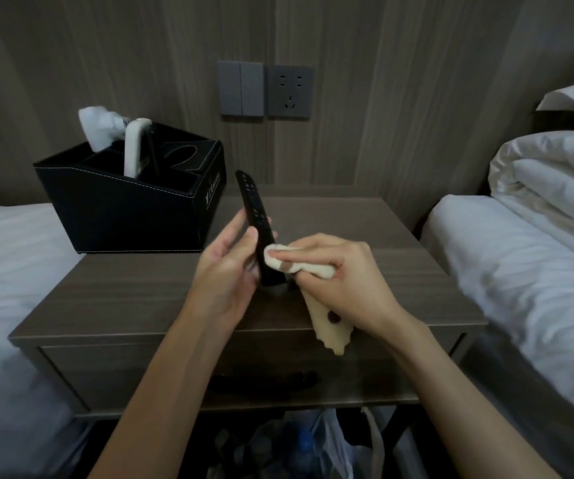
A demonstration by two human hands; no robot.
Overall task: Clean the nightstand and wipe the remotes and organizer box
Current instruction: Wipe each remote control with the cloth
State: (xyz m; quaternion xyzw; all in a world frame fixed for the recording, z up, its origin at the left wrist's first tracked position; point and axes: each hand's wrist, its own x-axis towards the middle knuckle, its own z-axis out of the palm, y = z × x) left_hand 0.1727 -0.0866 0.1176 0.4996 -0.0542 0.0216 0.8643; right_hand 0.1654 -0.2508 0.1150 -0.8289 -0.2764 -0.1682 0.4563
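Note:
My left hand (230, 267) grips a long black remote (252, 205) by its lower half and holds it tilted above the brown nightstand (133, 299). My right hand (340, 274) pinches a cream cloth (280, 261) and presses it against the remote's right side; the cloth's loose end hangs over the nightstand's front edge. A black organizer box (116, 216) stands at the nightstand's back left. A white remote (135, 148) stands upright in one of its compartments, and a white tissue (97, 124) sticks out at its back.
White beds flank the nightstand on the left (9, 271) and right (520, 264), the right one with folded bedding. A switch and a socket (264, 89) sit on the wood wall behind. Plastic bags (313, 444) lie on the floor under the nightstand.

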